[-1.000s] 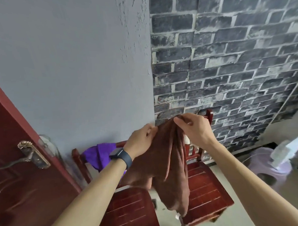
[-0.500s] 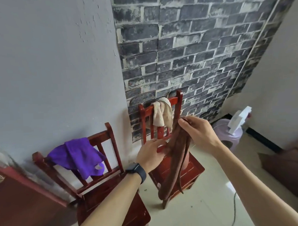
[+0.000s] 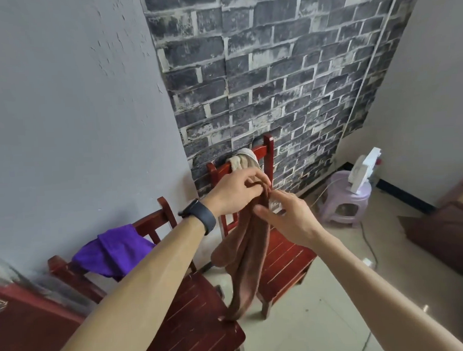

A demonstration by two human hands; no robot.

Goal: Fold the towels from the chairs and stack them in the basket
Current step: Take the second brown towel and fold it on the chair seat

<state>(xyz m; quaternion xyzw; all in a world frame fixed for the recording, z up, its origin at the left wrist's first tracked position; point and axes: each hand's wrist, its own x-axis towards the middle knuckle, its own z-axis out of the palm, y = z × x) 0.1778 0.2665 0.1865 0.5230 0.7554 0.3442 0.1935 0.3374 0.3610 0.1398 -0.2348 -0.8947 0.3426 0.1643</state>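
Folding of the long brown terry towel [image 3: 244, 254] is in hand — it hangs bunched in mid-air before two dark red wooden chairs [image 3: 284, 255], its tail near the nearer seat. The left hand [image 3: 235, 195], raised with bent wrist, grips its top; the right hand [image 3: 288, 219] pinches the cloth just below. Next, I judge, the hands must part to find corners — a draped purple towel [image 3: 114, 252] and a beige towel [image 3: 244, 159] wait on the chair backs.

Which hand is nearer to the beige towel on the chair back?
Left. The left hand sits just below the beige towel in the view; the right hand is lower and further right. Both grip the brown towel.
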